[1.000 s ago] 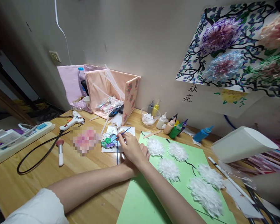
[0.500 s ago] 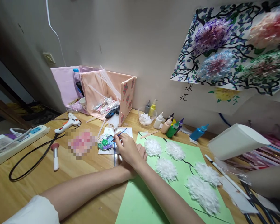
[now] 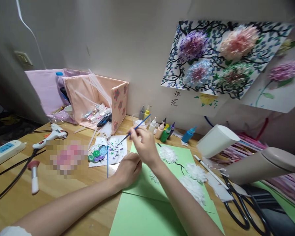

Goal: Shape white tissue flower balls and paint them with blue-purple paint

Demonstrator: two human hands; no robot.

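Observation:
My right hand [image 3: 144,146] pinches a thin paintbrush [image 3: 142,121] by its blue handle, its dark tip pointing down left over a paint-spotted white sheet [image 3: 123,141]. Curled and palm down, my left hand [image 3: 127,170] rests at the left edge of the green paper [image 3: 130,216]; whatever its fingers hold, if anything, is hidden. White ruffled paper flowers [image 3: 168,154] and black painted stems lie on the green paper, partly behind my right forearm. Left of my hands, a flower-shaped palette [image 3: 96,153] holds green, blue and purple paint. A second blue brush [image 3: 107,167] lies beside it.
Paint bottles [image 3: 165,134] stand along the wall near a clear bowl. A fabric box [image 3: 119,105] sits at the back. Left are a glue gun [image 3: 51,135], a makeup brush [image 3: 34,178] and a power strip [image 3: 8,150]. Scissors [image 3: 236,200] and a tumbler [image 3: 260,165] lie right.
My right hand has lifted the brush away from the palette toward the right. My left hand is now less covered by it. The whole view has swung right.

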